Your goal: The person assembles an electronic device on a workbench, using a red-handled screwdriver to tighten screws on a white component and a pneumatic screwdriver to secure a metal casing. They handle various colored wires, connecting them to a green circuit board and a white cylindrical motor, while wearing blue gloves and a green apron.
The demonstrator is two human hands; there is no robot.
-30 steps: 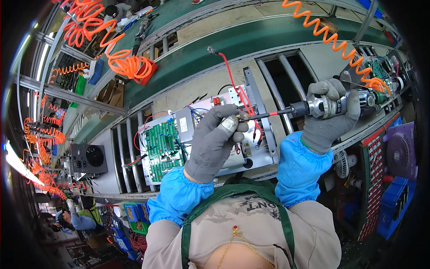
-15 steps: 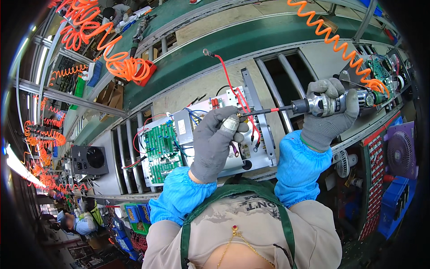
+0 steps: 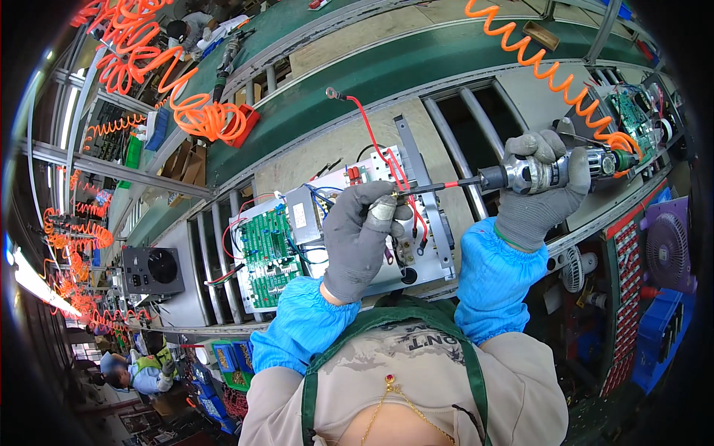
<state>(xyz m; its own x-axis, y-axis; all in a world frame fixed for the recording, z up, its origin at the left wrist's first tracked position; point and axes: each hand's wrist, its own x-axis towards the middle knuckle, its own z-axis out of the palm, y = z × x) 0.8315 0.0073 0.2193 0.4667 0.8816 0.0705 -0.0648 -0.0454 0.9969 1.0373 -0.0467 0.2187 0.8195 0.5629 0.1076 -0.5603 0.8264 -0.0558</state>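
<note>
At 2 o'clock from the chassis, one power driver is gripped by the right hand, fingers wrapped round its barrel. Its bit is carried over the chassis's 3 o'clock edge, its tip pinched by the left hand; whether a screw is also held cannot be told. Room at 12 o'clock is given by a strip of pale board, flanked by a green belt. One green circuit board is mounted at the chassis's 9 o'clock end. At 3 o'clock, two fans are counted: one white fan, one purple fan.
</note>
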